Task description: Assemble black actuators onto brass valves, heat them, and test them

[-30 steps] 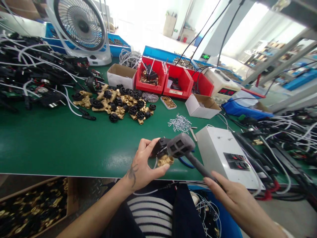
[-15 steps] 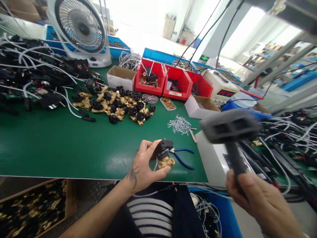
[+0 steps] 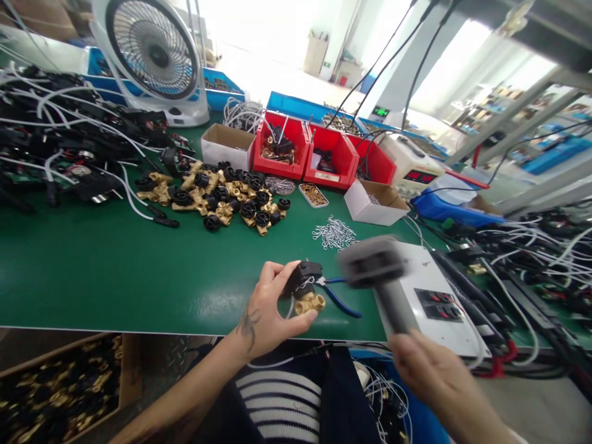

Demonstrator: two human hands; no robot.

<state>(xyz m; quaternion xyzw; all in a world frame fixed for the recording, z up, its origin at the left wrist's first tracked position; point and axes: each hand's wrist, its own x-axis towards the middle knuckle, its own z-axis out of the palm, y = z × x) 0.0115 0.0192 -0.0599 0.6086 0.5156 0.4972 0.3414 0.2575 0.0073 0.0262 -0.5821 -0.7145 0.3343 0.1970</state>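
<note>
In the lower middle of the frame, the left hand [image 3: 268, 305] was curled around a small brass pipe piece with a black plastic top [image 3: 308, 291], holding it over the near edge of the green bench [image 3: 92, 271]. At the lower right, the right hand [image 3: 430, 376] was closed around the handle of a grey rubber hammer [image 3: 372, 262]. Its blurry head was just right of the piece, above blue-handled pliers [image 3: 345, 303] and near a white metal box [image 3: 430, 265].

The fitting [image 3: 311, 302] is shiny brass with a matt black plastic cap [image 3: 306, 272]; the mallet [image 3: 372, 262] looks dull grey rubber; the worktop [image 3: 92, 271], smooth matt green.
</note>
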